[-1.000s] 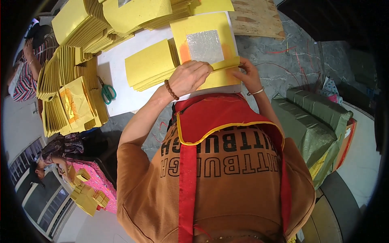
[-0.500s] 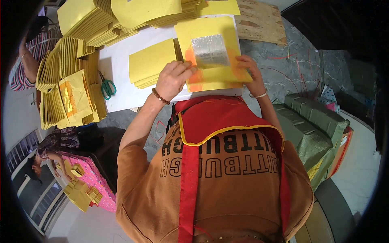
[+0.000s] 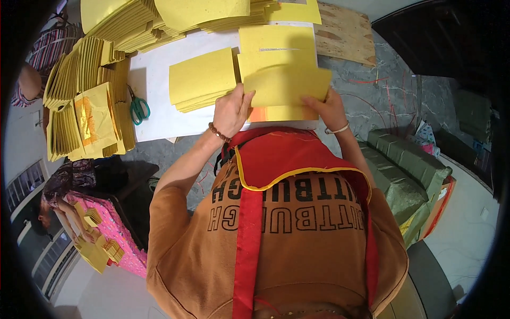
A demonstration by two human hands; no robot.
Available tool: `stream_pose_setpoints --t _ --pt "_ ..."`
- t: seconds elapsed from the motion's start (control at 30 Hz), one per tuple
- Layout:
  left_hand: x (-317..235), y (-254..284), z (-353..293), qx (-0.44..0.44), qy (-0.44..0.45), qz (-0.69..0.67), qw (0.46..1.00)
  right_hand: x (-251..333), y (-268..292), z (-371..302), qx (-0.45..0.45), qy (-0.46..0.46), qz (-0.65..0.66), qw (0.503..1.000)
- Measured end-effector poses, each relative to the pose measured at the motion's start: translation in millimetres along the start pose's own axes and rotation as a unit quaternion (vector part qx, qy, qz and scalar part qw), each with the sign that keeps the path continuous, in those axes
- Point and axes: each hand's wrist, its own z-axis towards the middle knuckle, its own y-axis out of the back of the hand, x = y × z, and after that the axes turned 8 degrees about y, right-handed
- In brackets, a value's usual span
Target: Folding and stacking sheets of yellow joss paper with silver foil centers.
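On the near side of the white table, both my hands grip a yellow paper sheet, which is bent up and curved across the pile beneath it. My left hand pinches its left edge, thumb uppermost. The right edge is held between thumb and fingers of my right hand. Below the sheet shows the orange-stained edge of another yellow paper. Only a thin strip of silver foil is visible past the far edge; the rest is hidden. To the left lies a stack of folded yellow papers.
Green-handled scissors lie on the white table by bundled yellow papers at left. More stacks line the far side. Green wrapped packages stand at right. Another person works at a pink-covered table.
The yellow sheet is now raised and bent over, covering most of the silver foil that lay in full sight. My hands have come slightly closer to its edges.
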Motion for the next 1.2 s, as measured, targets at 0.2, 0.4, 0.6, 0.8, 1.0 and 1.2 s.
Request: stream_pose_setpoints --t 0.2,0.4,0.6,0.8,1.0,1.2 --pt "7.5 -3.9 18.8 0.031 0.146 -0.105 0.983 6.9 -9.4 13.8 -0.083 0.022 -0.034 0.996" --pt "18.0 -6.0 32.5 0.063 0.205 -0.143 0.966 -13.2 -10.1 27.1 -0.081 0.036 -0.031 0.996" --pt "13.6 0.2 40.5 0.103 0.271 -0.222 0.931 -21.9 -14.0 30.9 -0.101 0.016 -0.038 0.994" --pt "-6.1 11.3 32.1 0.061 0.248 -0.234 0.938 -18.1 -17.1 31.5 -0.113 0.015 -0.017 0.993" --pt "-28.2 28.3 25.7 -0.042 0.004 0.098 0.994 -19.5 -17.4 31.2 -0.124 0.014 -0.044 0.991" --pt "-41.3 -6.2 32.3 0.053 -0.213 0.178 0.959 -14.2 -18.8 30.5 -0.134 0.016 -0.099 0.986"
